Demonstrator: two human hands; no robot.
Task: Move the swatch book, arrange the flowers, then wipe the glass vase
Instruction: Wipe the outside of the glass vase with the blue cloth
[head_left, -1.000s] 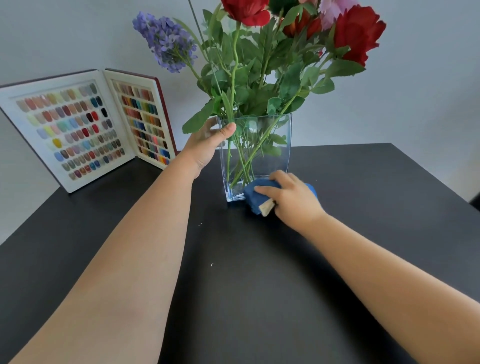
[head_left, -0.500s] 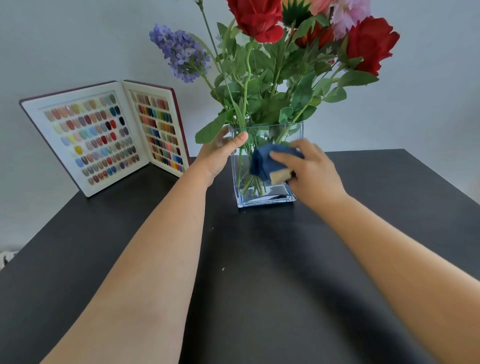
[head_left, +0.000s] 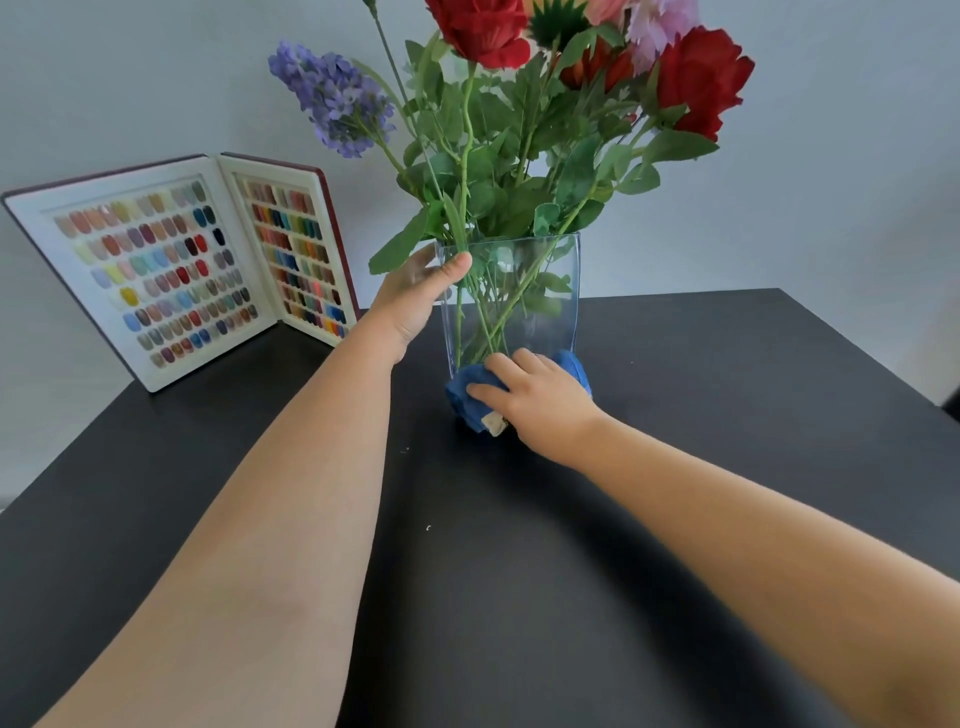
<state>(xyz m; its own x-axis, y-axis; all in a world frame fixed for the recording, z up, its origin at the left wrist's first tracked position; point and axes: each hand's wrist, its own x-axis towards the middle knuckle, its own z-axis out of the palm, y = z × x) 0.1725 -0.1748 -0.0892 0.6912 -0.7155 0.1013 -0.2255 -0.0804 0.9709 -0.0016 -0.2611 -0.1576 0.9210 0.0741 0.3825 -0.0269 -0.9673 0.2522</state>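
Note:
A clear square glass vase (head_left: 540, 296) stands on the black table (head_left: 519, 571) and holds red, pink and purple flowers (head_left: 519, 104) on green stems. My left hand (head_left: 415, 296) grips the vase's upper left corner, thumb on the front rim. My right hand (head_left: 535, 400) presses a blue cloth (head_left: 467, 389) against the bottom of the vase's front face, fingers curled over the cloth. The swatch book (head_left: 171, 270) stands open against the wall at the back left, apart from the vase.
A grey wall runs behind the table. The table's right edge falls away at the far right, its left edge at the lower left. A few tiny white specks (head_left: 428, 528) lie on the dark surface in front of the vase.
My right hand has slid the blue cloth down the vase's front from mid-height to the base. My left hand has kept its hold on the rim.

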